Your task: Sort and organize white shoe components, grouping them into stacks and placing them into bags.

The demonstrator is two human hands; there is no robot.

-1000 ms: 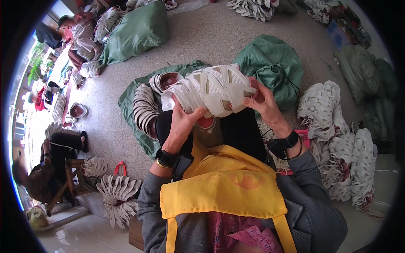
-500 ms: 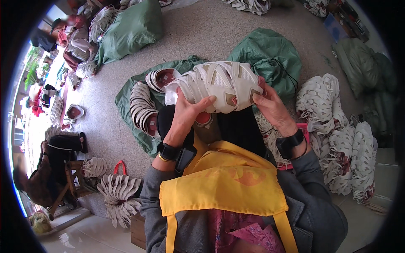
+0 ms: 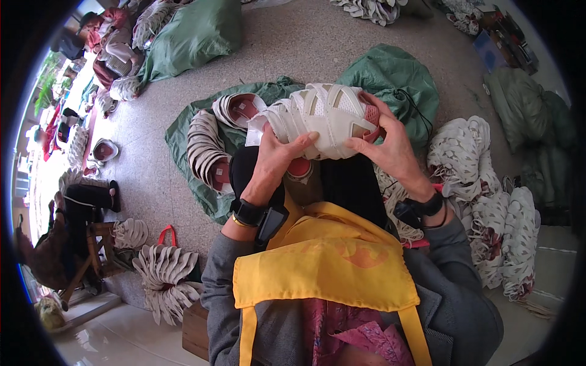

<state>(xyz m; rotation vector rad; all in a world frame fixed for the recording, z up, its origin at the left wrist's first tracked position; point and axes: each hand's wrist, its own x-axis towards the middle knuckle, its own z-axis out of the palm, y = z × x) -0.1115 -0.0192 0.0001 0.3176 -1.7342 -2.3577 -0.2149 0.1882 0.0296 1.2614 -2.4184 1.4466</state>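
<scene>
I hold a white shoe upper with cream straps and a pink lining in front of me, above my lap. My left hand grips its lower left side, thumb across the straps. My right hand holds its right end, fingers near the pink opening. Both wrists carry black bands. A yellow apron covers my chest. Behind the upper, a curved row of more white uppers lies on a green cloth.
A green sack sits behind my right hand, another at the far left. Piles of white uppers lie at my right, smaller bundles at lower left. Another person sits far left. A wooden stool stands at left.
The upper has turned in my hands, and its pink opening now faces right. My left hand shifted from under it to its lower left side.
</scene>
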